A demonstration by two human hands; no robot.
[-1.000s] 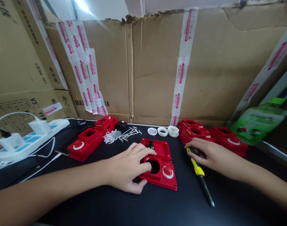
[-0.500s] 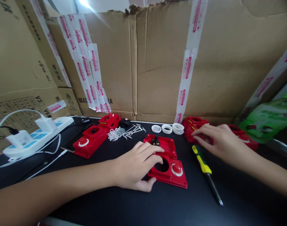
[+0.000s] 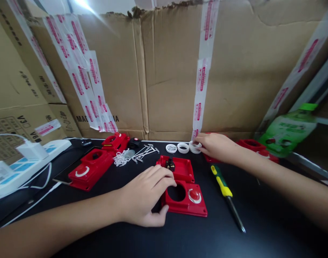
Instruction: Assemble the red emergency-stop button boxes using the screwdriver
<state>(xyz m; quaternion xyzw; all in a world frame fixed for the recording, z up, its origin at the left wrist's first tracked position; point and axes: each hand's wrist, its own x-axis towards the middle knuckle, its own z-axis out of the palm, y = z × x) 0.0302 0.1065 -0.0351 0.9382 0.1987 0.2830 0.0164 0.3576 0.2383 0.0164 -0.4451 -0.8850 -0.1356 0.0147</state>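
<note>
My left hand (image 3: 146,195) grips the left edge of a red plastic cover (image 3: 185,206), thumb at the near side and fingers over the top. The cover has a large round hole and a red dome with a white arc beside it. Behind it sits an open red housing (image 3: 184,168) with a small black part (image 3: 170,164) inside. At the back, my right hand (image 3: 214,145) has its fingertips closed on the rim of a white ring (image 3: 195,147). Another white ring (image 3: 183,148) and a round white container of small metal pieces (image 3: 171,148) stand to its left.
A yellow-green screwdriver (image 3: 225,191) lies right of the cover. Red assembled units (image 3: 91,168) stand at left and back right, near T-shaped metal rods (image 3: 145,153) and white cord (image 3: 122,157). A power strip (image 3: 49,152), green bottle (image 3: 290,130) and cardboard wall (image 3: 171,89) border the table.
My right hand has moved left from the red units at the back right to the white rings. My left hand stays at the red cover. The whole view has shifted slightly.
</note>
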